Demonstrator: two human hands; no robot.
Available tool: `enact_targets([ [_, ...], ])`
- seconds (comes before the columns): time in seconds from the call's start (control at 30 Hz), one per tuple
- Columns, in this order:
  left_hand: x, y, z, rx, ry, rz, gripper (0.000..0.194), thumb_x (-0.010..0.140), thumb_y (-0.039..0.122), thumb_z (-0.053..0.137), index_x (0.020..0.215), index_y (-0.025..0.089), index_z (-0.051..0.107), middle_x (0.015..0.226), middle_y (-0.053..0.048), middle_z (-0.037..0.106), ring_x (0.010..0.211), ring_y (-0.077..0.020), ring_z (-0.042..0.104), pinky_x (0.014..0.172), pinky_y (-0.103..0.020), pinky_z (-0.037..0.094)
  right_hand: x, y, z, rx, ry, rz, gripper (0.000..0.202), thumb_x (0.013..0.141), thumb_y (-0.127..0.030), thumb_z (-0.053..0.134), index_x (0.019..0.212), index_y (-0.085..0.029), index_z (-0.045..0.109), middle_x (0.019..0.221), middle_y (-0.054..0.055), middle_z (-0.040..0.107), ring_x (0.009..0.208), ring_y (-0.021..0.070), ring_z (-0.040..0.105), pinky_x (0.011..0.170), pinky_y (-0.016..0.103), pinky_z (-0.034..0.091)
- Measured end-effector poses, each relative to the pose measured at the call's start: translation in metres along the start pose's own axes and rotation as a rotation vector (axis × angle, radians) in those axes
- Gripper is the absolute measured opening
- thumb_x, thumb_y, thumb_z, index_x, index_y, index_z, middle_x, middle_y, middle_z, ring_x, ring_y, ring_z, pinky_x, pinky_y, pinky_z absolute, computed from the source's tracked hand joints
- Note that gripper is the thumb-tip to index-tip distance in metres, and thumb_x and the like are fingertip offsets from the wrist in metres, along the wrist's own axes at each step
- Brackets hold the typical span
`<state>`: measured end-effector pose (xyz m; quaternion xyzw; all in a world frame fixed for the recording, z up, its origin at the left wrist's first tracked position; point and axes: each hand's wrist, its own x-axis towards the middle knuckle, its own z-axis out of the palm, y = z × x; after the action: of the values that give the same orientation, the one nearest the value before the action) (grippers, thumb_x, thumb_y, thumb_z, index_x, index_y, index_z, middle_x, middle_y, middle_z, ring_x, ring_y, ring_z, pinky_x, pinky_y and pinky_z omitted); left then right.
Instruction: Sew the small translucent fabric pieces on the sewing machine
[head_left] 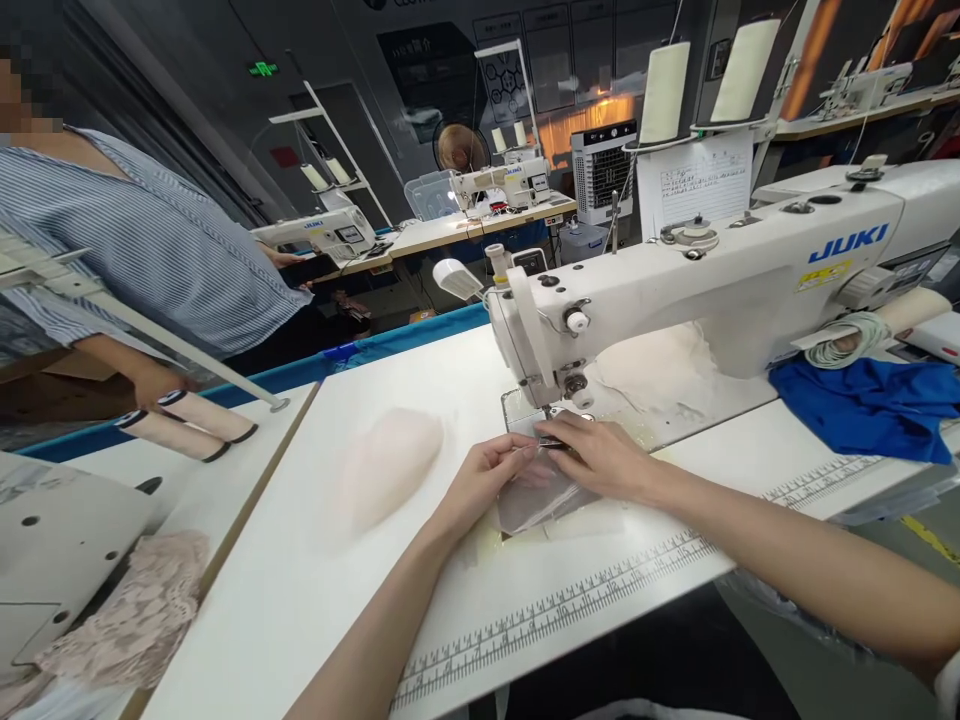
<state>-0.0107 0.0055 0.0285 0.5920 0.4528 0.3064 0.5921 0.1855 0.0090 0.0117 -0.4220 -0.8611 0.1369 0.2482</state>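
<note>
A white JUKI sewing machine [675, 275] stands over the tabletop, and both my hands meet at its needle area. My left hand [487, 475] is closed in a pinch just left of the presser foot; whatever lies between its fingertips is too small to make out. Curled over the shiny needle plate, my right hand [600, 455] grips a small dark metal tool [553, 442], mostly covered by the fingers. A pale moulded fabric cup [397, 465] lies on the table left of my hands. More pale fabric [656, 362] rests under the machine arm.
Blue cloth [870, 400] and a coil of pale cord [844, 340] lie at the right. A printed ruler strip [559, 612] runs along the front edge. Beige lace [139, 610] sits on the neighbouring table at left. Another person [161, 240] stands there, a hand by thread cones [187, 425].
</note>
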Motion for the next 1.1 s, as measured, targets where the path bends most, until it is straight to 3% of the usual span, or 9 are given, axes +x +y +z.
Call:
enact_targets([
  [0.4, -0.0003, -0.0017, -0.0006, 0.013, 0.019, -0.004, 0.035, 0.082, 0.045, 0.063, 0.102, 0.017, 0.066, 0.082, -0.006, 0.074, 0.078, -0.0211, 0.069, 0.079, -0.034, 0.053, -0.0013, 0.0006, 0.0008, -0.028, -0.010, 0.009, 0.038, 0.093, -0.026, 0.040, 0.131, -0.024, 0.044, 0.124, 0.007, 0.056, 0.083, 0.0186, 0.063, 0.065, 0.031, 0.047],
  [0.9, -0.0002, -0.0011, 0.0024, 0.010, 0.055, -0.006, 0.033, 0.080, 0.044, 0.064, 0.097, 0.016, 0.067, 0.077, -0.005, 0.073, 0.070, -0.0175, 0.067, 0.075, -0.030, 0.054, -0.0011, -0.0021, -0.0019, -0.010, -0.034, -0.012, 0.037, 0.093, -0.024, 0.039, 0.130, -0.023, 0.044, 0.117, 0.006, 0.059, 0.081, 0.0172, 0.062, 0.061, 0.028, 0.044],
  [1.1, -0.0009, -0.0004, 0.0031, 0.020, 0.060, -0.005, 0.035, 0.079, 0.046, 0.065, 0.097, 0.015, 0.067, 0.080, -0.006, 0.073, 0.074, -0.0204, 0.068, 0.077, -0.033, 0.053, -0.0013, -0.0013, -0.0003, -0.011, -0.010, 0.001, 0.035, 0.093, -0.025, 0.041, 0.128, -0.024, 0.047, 0.117, 0.005, 0.059, 0.082, 0.0177, 0.062, 0.062, 0.029, 0.044],
])
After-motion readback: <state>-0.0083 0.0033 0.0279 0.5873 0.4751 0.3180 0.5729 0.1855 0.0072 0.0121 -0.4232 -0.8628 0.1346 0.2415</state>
